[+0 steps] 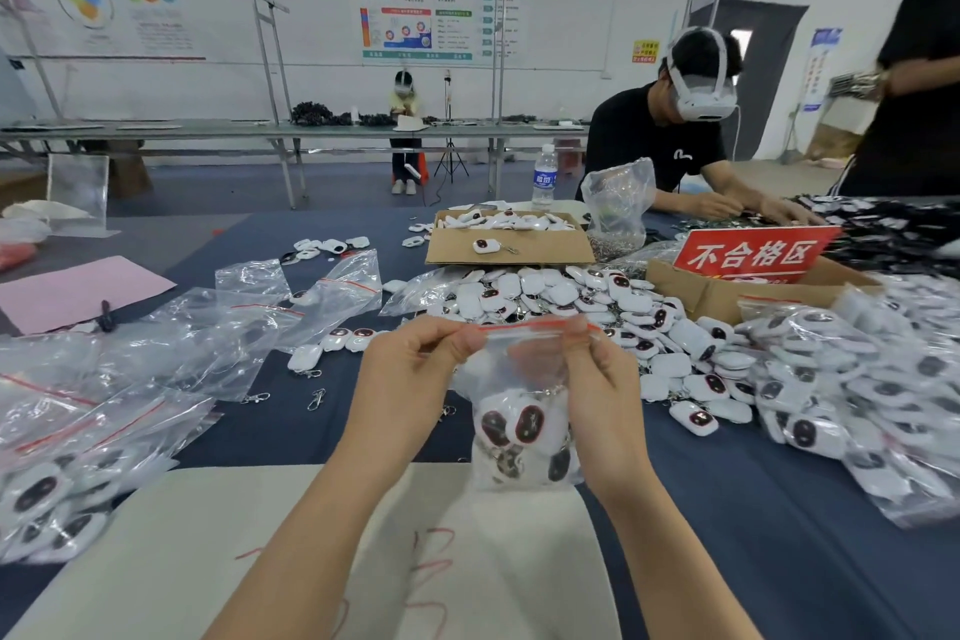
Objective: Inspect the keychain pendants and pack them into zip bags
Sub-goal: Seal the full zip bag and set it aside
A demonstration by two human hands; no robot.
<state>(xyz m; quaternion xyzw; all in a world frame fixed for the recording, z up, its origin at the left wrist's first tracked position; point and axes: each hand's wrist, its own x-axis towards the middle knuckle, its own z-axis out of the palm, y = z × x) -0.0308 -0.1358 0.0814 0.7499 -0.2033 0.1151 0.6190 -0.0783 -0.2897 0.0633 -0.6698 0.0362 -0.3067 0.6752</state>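
Note:
A clear zip bag (519,411) with a red seal strip hangs in front of me, holding several white keychain pendants with dark oval faces. My left hand (415,374) pinches the left end of the seal strip. My right hand (597,379) pinches the right end. A large heap of loose pendants (571,307) lies just behind the bag on the blue table (779,535). Two loose pendants (348,339) lie to the left of my left hand.
Empty zip bags (218,327) and filled bags (47,499) lie at the left; more filled bags (857,379) pile at the right. Behind the heap stand a cardboard box (509,244) of pendants, a box with a red sign (753,255) and a water bottle (544,177). A person in black works across the table.

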